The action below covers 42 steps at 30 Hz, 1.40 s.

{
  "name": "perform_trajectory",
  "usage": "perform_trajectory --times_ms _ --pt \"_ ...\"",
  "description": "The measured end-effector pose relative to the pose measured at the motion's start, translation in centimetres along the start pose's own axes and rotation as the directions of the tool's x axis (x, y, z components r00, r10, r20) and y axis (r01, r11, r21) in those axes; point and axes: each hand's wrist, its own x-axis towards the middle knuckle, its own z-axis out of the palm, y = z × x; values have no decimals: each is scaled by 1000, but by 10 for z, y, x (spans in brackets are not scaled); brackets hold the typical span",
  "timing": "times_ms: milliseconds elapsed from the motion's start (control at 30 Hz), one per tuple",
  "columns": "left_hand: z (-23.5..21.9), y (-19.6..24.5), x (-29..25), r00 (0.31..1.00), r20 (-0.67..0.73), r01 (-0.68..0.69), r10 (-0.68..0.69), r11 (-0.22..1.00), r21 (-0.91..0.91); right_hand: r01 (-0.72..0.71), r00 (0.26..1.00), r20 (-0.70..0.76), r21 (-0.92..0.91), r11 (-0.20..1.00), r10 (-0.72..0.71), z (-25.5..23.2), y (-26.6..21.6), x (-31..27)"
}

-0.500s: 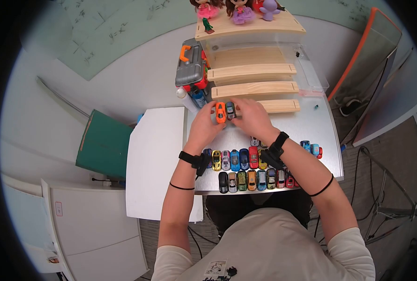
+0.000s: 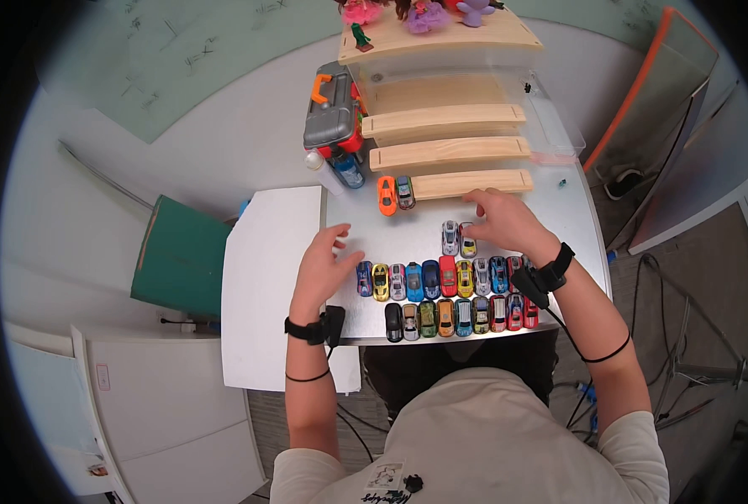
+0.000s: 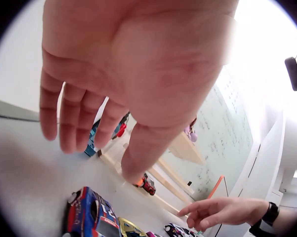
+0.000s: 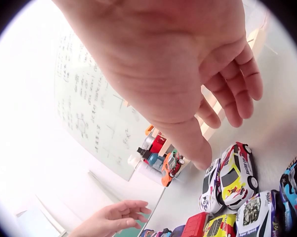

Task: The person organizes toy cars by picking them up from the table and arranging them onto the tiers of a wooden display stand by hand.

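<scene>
The silver table [image 2: 559,220] carried two long rows of toy cars [image 2: 441,296] at six o'clock and an orange car [image 2: 387,195] parked at twelve beside the lowest plank [image 2: 472,182]. My right hand [image 2: 508,220] hovered with loose, empty fingers just right of the white and yellow cars [image 2: 459,239]; my left hand [image 2: 325,267] hung spread and empty at nine. I judged these cars light, hard and apt to roll, best pinched across the flanks.
</scene>
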Motion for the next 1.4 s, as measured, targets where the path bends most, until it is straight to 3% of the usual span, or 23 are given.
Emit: perform_trajectory --times_ms 33,100,133,200,233,333,667,800,867,967,1100,1233,1400 --pt "-4 0 -10 1000 5 -1 1 1000 1 -30 996 82 -5 1000 31 1 0 -2" --pt "-11 0 -29 992 125 -9 9 1000 1 -9 996 91 -14 1000 10 6 2 -6" --pt "-12 -1 -35 993 121 -2 1 1000 6 20 995 100 -26 999 -17 9 3 -6" --pt "-12 -1 -44 975 186 -122 119 992 9 36 994 106 -31 999 -33 19 10 -5" --pt "-12 1 -44 969 222 -110 107 994 -3 43 994 107 -42 998 -38 20 8 -4" --pt "-8 1 -45 964 203 -188 175 981 46 6 992 129 -31 999 -2 16 8 0" --pt "-6 9 -31 975 136 -192 175 973 128 -4 995 96 -94 996 13 19 8 -8" --pt "-16 41 -11 954 35 -301 299 941 153 -5 996 91 -176 984 22 21 4 -5" --pt "-8 65 3 873 -32 -467 486 855 227 -7 994 105 -205 979 29 19 3 -2" --pt "14 84 37 814 -52 -549 579 794 261 -15 998 64 -180 983 27 10 3 1" --pt "37 99 70 786 -54 -572 616 757 317 65 990 -118 -60 996 -72 0 -2 9" --pt "53 104 87 792 -50 -554 608 752 356 125 960 -254 10 992 -119 8 0 28" --pt "62 95 90 807 -58 -528 588 762 375 153 934 -321 -29 988 -154 22 -5 41"
